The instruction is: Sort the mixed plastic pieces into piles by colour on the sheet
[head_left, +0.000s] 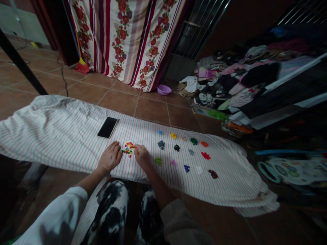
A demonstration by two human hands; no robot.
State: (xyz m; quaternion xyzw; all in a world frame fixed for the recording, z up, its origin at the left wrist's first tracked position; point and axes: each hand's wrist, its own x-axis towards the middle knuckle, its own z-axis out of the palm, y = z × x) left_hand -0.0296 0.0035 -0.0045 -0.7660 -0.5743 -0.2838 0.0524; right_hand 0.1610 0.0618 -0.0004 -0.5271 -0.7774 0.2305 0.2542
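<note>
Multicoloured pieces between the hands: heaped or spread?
Spread: the multicoloured pieces lie in a loose patch, striped cloth showing between some. Too small to tell if any overlap.

No legible text, labels, brands, numbers or signs on anything in view.

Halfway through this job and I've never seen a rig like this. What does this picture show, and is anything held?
There is no machine here, just a person's two bare hands. The picture comes from a camera on that person's head, looking forward and down. The surface is a striped cloth. On it lie a phone, a cluster of coloured pieces and, to their right, separate little piles, each of one colour. The left hand rests just left of the cluster; the right hand is at its right edge. Whether that hand holds a piece is too small to tell. Nothing shows held in the left.
</note>
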